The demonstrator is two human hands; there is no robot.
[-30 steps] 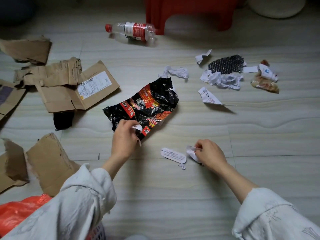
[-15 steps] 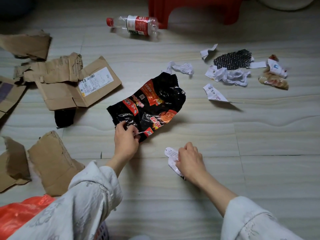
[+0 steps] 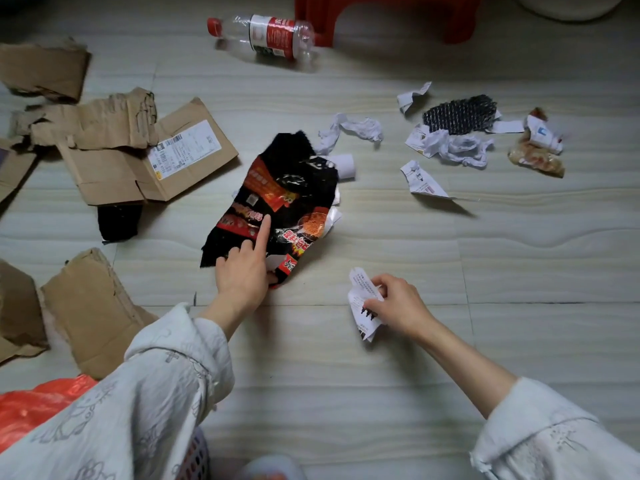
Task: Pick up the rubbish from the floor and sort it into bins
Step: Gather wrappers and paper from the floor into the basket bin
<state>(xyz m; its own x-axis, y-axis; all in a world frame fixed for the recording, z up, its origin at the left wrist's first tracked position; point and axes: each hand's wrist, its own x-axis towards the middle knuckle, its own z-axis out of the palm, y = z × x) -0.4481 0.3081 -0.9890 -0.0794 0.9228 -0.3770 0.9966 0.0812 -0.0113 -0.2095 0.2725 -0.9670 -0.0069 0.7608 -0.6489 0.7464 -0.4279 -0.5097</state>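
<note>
The left hand's [image 3: 242,275] grip pinches the crinkled black and red plastic snack wrapper [image 3: 280,202] at its near end, forefinger straight; the right hand [image 3: 398,306] clutches a crumpled white printed paper scrap [image 3: 362,299], likely for separate bins.

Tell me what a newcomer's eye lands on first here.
First the black and red snack wrapper at the middle of the floor, its near end lifted by the left hand. To its right, the right hand pinches crumpled printed paper. Torn cardboard sprawls at left; a plastic bottle lies beside the red stool.
</note>
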